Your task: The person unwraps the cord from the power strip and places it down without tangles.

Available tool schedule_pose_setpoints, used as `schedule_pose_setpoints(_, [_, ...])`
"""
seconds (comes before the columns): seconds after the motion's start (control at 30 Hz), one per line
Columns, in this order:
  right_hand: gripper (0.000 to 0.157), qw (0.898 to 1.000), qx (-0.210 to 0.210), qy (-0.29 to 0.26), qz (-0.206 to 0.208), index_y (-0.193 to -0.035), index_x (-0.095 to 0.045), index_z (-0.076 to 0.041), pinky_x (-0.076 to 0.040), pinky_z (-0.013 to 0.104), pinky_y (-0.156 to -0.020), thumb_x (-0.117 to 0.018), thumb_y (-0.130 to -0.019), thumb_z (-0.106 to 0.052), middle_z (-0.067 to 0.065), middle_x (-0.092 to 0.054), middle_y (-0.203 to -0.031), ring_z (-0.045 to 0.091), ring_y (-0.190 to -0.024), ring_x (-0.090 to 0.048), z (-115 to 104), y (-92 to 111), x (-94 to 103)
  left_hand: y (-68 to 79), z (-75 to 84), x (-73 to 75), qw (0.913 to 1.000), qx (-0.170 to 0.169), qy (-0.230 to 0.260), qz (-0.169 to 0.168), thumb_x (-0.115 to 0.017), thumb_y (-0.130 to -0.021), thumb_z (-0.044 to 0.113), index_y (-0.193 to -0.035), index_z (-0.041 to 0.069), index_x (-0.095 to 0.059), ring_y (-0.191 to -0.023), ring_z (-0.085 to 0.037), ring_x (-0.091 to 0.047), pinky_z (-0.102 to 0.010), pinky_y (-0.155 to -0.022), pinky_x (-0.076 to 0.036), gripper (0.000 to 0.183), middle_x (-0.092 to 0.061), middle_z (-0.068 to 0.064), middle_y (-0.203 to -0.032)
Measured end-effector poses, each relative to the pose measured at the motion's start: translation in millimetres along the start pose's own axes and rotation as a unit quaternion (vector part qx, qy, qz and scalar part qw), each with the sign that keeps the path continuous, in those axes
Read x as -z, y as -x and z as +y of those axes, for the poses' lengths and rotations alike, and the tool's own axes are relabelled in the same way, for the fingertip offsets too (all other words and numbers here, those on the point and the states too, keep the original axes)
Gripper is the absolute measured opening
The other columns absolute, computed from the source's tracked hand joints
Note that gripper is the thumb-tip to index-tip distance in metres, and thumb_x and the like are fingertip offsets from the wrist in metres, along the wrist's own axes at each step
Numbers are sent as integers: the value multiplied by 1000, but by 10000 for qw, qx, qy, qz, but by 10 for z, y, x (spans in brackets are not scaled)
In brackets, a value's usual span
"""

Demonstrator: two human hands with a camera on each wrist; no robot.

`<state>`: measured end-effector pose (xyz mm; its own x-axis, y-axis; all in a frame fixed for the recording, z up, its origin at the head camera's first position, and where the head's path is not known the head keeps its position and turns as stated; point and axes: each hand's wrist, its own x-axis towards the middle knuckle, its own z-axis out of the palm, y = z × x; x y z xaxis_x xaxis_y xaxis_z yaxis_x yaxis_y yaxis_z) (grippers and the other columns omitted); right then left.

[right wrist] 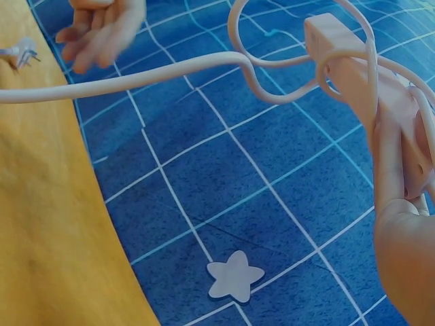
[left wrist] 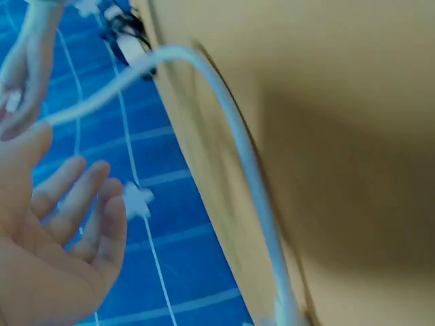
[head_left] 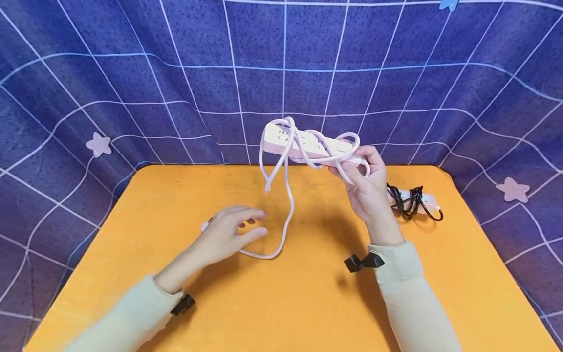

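Note:
My right hand [head_left: 367,188] grips one end of a white power strip [head_left: 281,138], holding it raised over the table. Its white cord [head_left: 288,210] is looped loosely around the strip, and a free length hangs down to the tabletop. In the right wrist view the strip [right wrist: 346,61] slants away from my fingers, and the cord's plug [right wrist: 26,53] lies on the table with its prongs showing. My left hand [head_left: 230,230] hovers near the hanging cord, fingers relaxed and holding nothing. The left wrist view shows that hand [left wrist: 68,231] with the cord [left wrist: 238,129] arching past it.
A second white power strip [head_left: 428,200], wrapped in a black cord [head_left: 411,201], lies on the orange table [head_left: 303,303] at the right, beyond my right wrist. Behind the table's back edge hangs a blue gridded curtain [head_left: 264,88] with star shapes.

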<state>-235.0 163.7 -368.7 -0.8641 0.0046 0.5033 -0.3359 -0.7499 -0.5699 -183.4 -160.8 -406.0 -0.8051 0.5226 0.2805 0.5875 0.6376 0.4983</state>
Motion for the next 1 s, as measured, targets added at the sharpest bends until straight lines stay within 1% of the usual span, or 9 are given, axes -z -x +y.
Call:
schedule_pose_setpoints(0.1, [33, 10000, 6, -52, -20, -109, -62, -4, -64, 40, -85, -82, -86, 8, 17, -66, -118, 28, -94, -77, -1, -4, 7, -61, 130, -97, 9979, 195, 615, 109, -76, -100, 33, -132, 18, -74, -107, -17, -70, -39, -84, -60, 36, -75, 4, -126])
schedule_pose_setpoints(0.17, [33, 10000, 24, -62, -24, -110, -62, -3, -64, 40, -86, -82, -86, 8, 18, -66, -119, 28, -95, -77, -2, -6, 10, -114, 199, -155, 9956, 261, 894, 134, -73, -102, 32, -135, 18, -72, -107, -16, -70, -40, -86, -60, 36, -75, 5, -125])
schedule_pose_setpoints(0.27, [34, 10000, 31, -67, -28, -110, -62, -3, -64, 40, -86, -83, -85, 8, 18, -65, -119, 28, -95, -77, -5, -5, 8, -186, 263, -239, 9929, 277, 1149, 102, -69, -105, 29, -139, 16, -70, -104, -15, -71, -42, -90, -60, 37, -75, 3, -124])
schedule_pose_setpoints(0.37, [34, 10000, 14, -50, -33, -109, -62, -4, -64, 40, -85, -83, -85, 6, 17, -65, -117, 28, -94, -77, -6, 0, 7, -243, 281, -313, 9925, 261, 1196, 16, -66, -107, 29, -138, 14, -71, -101, -15, -72, -43, -91, -60, 35, -76, 1, -123])
schedule_pose_setpoints(0.5, [34, 10000, 16, -16, -78, -109, -61, -5, -64, 39, -85, -84, -86, 4, 16, -65, -117, 27, -94, -77, -3, -2, 3, -296, 255, -374, 9884, 309, 1473, -195, -62, -109, 31, -127, 18, -76, -103, -13, -73, -38, -91, -60, 26, -77, 6, -122])
schedule_pose_setpoints(0.6, [35, 9999, 11, 29, -105, -109, -62, -6, -64, 39, -86, -85, -85, 2, 16, -66, -118, 26, -95, -78, 1, -12, 2, -318, 218, -388, 9797, 407, 1916, -434, -60, -110, 32, -121, 18, -78, -108, -7, -73, -31, -94, -59, 25, -78, 11, -119])
schedule_pose_setpoints(0.73, [36, 9999, -8, 68, -118, -110, -62, -7, -64, 38, -87, -86, -84, 0, 15, -66, -118, 25, -95, -78, -2, -23, 0, -338, 162, -383, 9701, 499, 2287, -637, -60, -110, 32, -120, 13, -78, -107, -7, -75, -29, -97, -58, 28, -81, 4, -111])
schedule_pose_setpoints(0.83, [36, 9999, -26, 53, -131, -109, -61, -7, -64, 37, -86, -87, -84, -1, 15, -66, -118, 25, -94, -77, -9, -18, 4, -362, 99, -371, 9688, 535, 2351, -571, -63, -109, 32, -117, 12, -79, -101, -16, -78, -29, -90, -60, 27, -81, 0, -105])
schedule_pose_setpoints(1.0, [35, 9997, -53, 71, -219, -109, -61, -7, -64, 36, -87, -86, -85, -2, 14, -66, -118, 24, -95, -77, -20, -3, 25, -406, -52, -301, 9748, 694, 2106, -254, -69, -105, 30, -116, 12, -81, -95, -29, -79, -33, -81, -62, 25, -82, 1, -99])
